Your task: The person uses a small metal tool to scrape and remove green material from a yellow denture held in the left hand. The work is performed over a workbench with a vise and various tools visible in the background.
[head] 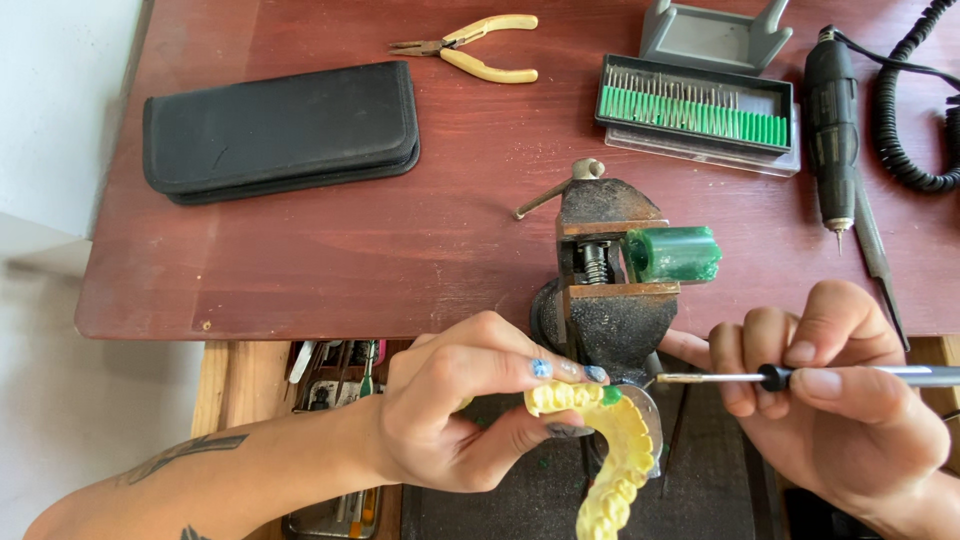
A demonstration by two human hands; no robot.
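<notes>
Left hand: your left hand (455, 400) pinches one yellow dental cast (610, 455) between thumb and fingertips, just in front of the vise.
Right hand: your right hand (830, 400) closes round one thin metal hand tool (790, 377), its tip pointing left toward a green spot on the cast.
Case: one black zip case (280, 130) lies at the left of the table (450, 240).
Pliers: one yellow-handled pair (470, 47).
Vise: one dark vise (605, 270) grips one green wax block (675, 253).
Bur tray: one, with green-shanked burs (695, 105).
Rotary handpiece: one black handpiece (832, 120), far right.
</notes>
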